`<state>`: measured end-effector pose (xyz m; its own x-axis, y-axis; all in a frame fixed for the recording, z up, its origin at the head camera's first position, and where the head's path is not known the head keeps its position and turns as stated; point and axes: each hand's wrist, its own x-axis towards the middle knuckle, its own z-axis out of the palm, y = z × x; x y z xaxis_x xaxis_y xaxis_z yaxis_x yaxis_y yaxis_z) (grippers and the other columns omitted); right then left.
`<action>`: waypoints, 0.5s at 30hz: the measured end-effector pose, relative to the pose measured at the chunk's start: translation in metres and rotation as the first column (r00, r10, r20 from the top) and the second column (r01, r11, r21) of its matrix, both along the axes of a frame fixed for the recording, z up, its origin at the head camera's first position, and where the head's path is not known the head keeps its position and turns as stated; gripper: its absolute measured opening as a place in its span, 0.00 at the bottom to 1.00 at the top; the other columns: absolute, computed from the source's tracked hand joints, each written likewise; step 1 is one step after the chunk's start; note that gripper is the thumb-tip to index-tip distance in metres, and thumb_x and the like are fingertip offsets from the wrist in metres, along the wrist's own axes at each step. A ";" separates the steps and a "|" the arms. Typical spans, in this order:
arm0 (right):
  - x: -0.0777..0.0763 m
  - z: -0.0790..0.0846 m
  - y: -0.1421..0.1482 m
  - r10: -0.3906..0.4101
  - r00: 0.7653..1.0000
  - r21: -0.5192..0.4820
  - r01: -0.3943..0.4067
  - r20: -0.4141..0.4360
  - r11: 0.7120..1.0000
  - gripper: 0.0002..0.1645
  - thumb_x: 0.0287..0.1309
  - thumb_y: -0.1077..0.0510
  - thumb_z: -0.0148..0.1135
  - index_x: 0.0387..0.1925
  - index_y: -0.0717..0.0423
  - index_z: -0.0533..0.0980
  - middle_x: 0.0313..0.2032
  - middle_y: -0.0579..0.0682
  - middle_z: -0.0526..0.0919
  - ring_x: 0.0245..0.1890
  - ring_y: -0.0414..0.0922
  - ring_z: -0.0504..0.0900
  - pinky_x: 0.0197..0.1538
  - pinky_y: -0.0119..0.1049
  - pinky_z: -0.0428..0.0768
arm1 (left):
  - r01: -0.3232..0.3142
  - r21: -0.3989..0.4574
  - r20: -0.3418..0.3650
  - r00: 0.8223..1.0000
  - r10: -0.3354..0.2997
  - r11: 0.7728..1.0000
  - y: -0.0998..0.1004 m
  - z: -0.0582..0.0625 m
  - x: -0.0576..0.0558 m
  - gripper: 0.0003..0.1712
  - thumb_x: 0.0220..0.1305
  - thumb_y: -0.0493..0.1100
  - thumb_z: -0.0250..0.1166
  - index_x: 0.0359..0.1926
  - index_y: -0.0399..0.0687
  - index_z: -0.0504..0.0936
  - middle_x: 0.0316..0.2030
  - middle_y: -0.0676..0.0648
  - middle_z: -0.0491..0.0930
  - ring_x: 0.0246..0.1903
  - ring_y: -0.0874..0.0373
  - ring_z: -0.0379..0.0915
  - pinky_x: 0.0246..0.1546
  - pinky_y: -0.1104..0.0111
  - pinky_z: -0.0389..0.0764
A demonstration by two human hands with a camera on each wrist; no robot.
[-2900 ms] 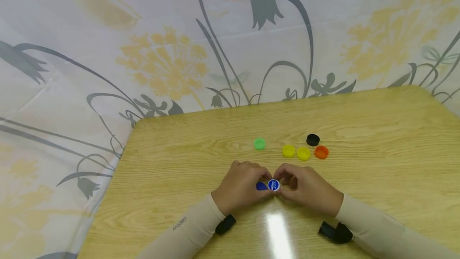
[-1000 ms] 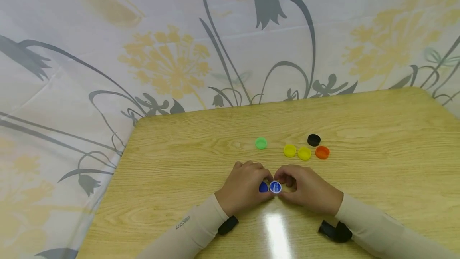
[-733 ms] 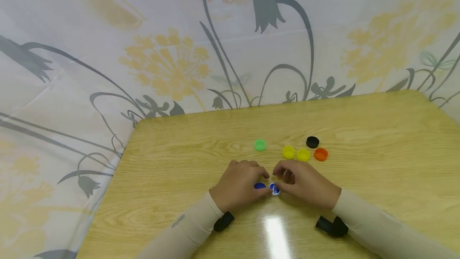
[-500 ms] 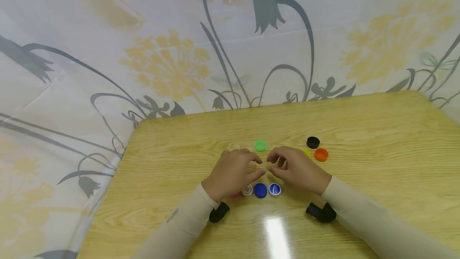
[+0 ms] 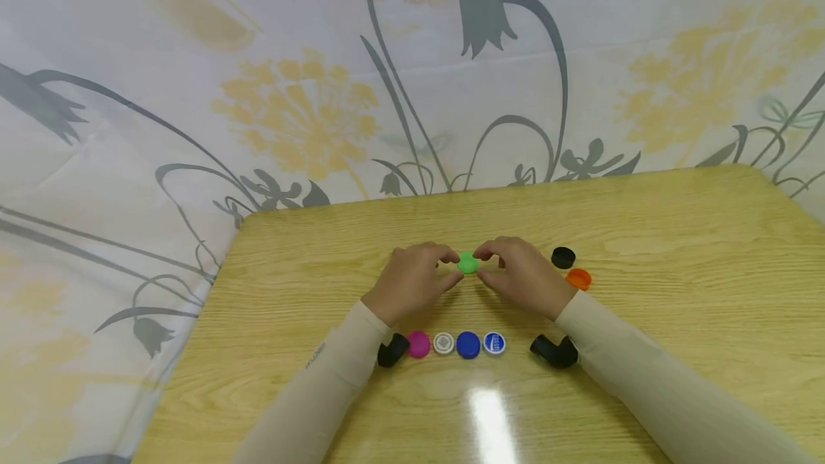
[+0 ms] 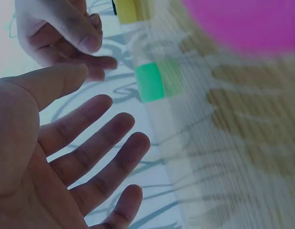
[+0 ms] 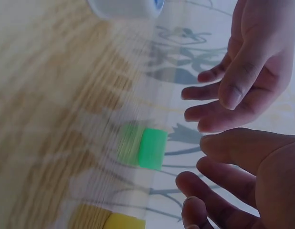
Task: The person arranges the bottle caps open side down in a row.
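Note:
A green bottle cap (image 5: 468, 263) lies on the wooden table, between and below my two hands in the head view. My left hand (image 5: 412, 279) hovers on its left with fingers spread and relaxed. On its right hovers my right hand (image 5: 525, 276), fingers loosely bent. Both wrist views show a gap between the fingers and the green cap (image 6: 150, 82), so neither hand holds anything. Nearer me is a row of caps: pink (image 5: 419, 344), white (image 5: 443, 343), dark blue (image 5: 468, 344) and a white-rimmed blue one (image 5: 494, 344) with print.
A black cap (image 5: 563, 258) and an orange cap (image 5: 579, 278) lie right of my right hand. That hand hides the yellow caps in the head view; part of a yellow cap (image 7: 124, 222) shows in the right wrist view. A patterned cloth (image 5: 412, 77) hangs behind the table.
Both hands have let go of the white-rimmed blue cap, leaving it at the right end of the row. They have moved away from me, up to the green cap.

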<state>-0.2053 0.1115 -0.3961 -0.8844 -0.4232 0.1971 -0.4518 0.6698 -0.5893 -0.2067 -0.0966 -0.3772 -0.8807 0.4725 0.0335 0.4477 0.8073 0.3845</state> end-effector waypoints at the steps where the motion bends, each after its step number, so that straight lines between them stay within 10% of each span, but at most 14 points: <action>1: -0.002 0.000 0.000 -0.006 1.000 0.008 0.006 0.007 1.000 0.13 0.62 0.61 0.66 0.47 0.61 0.82 0.45 0.56 0.87 0.37 0.47 0.80 0.43 0.44 0.81 | -0.003 0.003 0.006 1.000 0.003 1.000 0.000 0.000 -0.002 0.18 0.70 0.52 0.64 0.53 0.49 0.85 0.52 0.50 0.86 0.48 0.55 0.83 0.56 0.48 0.78; 15: -0.018 -0.004 -0.001 -0.008 0.999 0.080 0.004 0.051 0.997 0.17 0.63 0.60 0.66 0.51 0.63 0.82 0.49 0.59 0.86 0.54 0.60 0.81 0.58 0.57 0.78 | 0.004 0.020 0.191 0.982 -0.008 1.000 -0.013 -0.006 -0.029 0.19 0.73 0.52 0.59 0.59 0.53 0.81 0.53 0.50 0.85 0.52 0.53 0.81 0.54 0.59 0.80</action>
